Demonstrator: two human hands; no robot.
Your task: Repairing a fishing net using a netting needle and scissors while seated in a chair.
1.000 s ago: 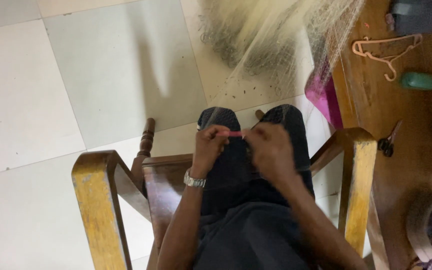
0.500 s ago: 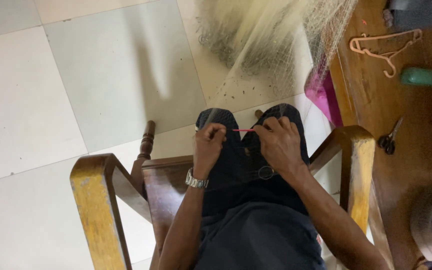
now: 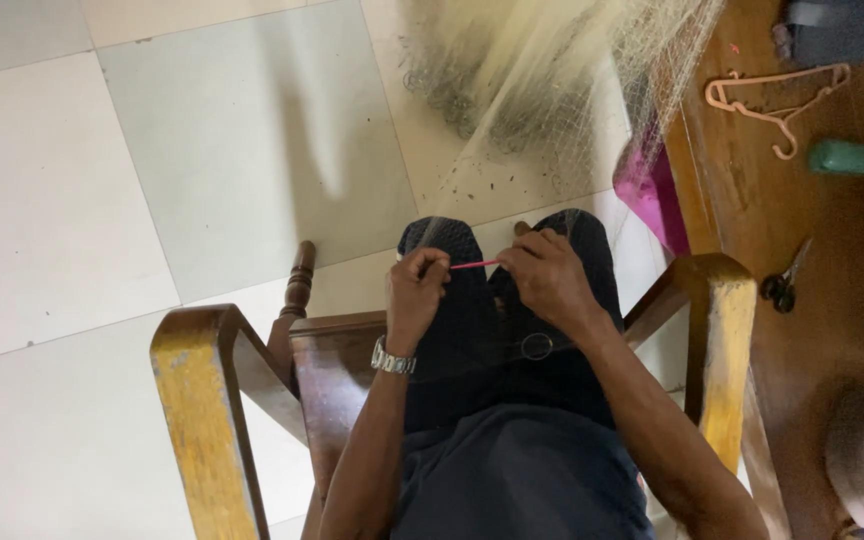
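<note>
A wooden chair (image 3: 207, 400) is seen nearest, and on it the lap in dark trousers (image 3: 512, 400). Above the knees a thin red stick (image 3: 474, 265) is held between both hands. The left hand (image 3: 417, 295), with a metal watch (image 3: 392, 358) on the wrist, is closed on one end with the fingertips pinched; the right hand (image 3: 549, 275) is closed on the other end. Pale fine netting (image 3: 552, 90) is stretched from the knees out over the tiled floor (image 3: 152, 150).

The stick is small and is held only by the tips, so it can be dropped if one pinch is loosened. The netting is very fine, so its threads can be tangled or torn if it is pulled too hard. Scissors (image 3: 784, 285), a hanger (image 3: 777, 100) and a green object (image 3: 847, 157) are laid on the wooden table (image 3: 832, 230), well apart from the hands.
</note>
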